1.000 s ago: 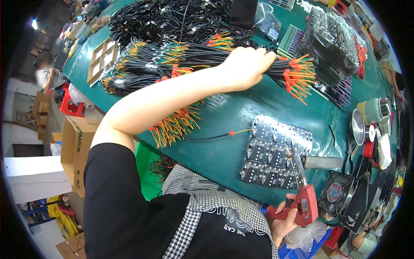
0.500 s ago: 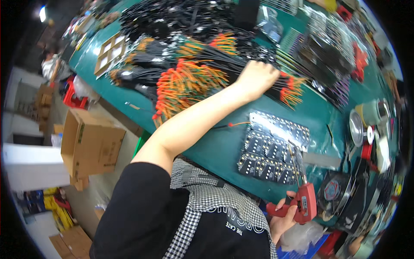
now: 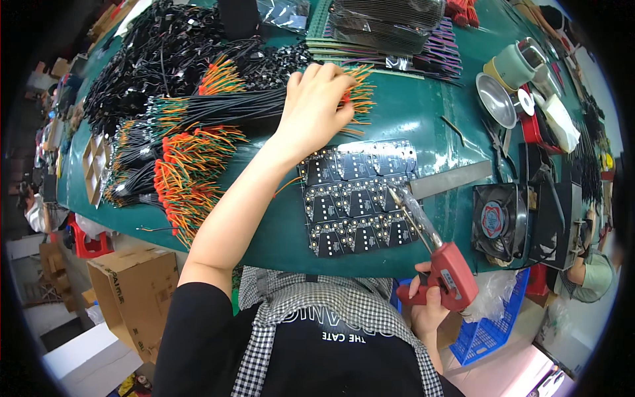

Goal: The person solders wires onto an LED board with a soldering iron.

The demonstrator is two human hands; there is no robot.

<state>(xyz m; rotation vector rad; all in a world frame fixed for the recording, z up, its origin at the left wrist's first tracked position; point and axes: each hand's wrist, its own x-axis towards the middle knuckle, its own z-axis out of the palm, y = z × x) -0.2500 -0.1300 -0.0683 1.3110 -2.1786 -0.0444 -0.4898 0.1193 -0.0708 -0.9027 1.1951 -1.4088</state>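
My left hand [image 3: 316, 109] reaches across the table onto a long bundle of black wires [image 3: 245, 109] with orange and green ends. Its fingers curl over the bundle near the bundle's right end, beside a bit of red; what lies under the fingertips is hidden. My right hand [image 3: 428, 306], low at the right, grips a red soldering gun [image 3: 452, 278] by its handle. The gun's thin metal tip points up and left, over the panel of black circuit boards [image 3: 357, 202]. A single orange-ended wire [image 3: 286, 188] lies at the panel's left edge.
Further wire bundles with red bands [image 3: 188, 172] and a black cable heap [image 3: 155, 59] cover the left. A flat metal strip [image 3: 456, 178] touches the panel's right side. Beyond are a small fan [image 3: 497, 221], a metal bowl [image 3: 496, 99] and pliers [image 3: 501, 145]. A cardboard box [image 3: 135, 291] stands below left.
The view has turned, so the table things sit further left in it. My left hand has slid nearer the bundle's orange ends. My right hand still holds the soldering gun by the panel.
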